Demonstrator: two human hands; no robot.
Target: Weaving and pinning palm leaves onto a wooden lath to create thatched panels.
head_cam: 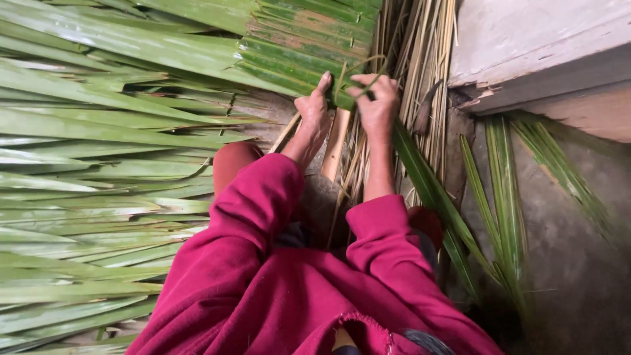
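Hands: left hand [314,113] fingers pressing folded palm leaves [309,46] | right hand [376,104] fingers pinching leaf strip [358,66]

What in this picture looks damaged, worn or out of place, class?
Two things stand out. The red garment has a frayed hole at its lower edge, near the bottom of the view. The concrete ledge at the upper right is chipped and crumbling along its corner. The leaves lie in ordinary piles.
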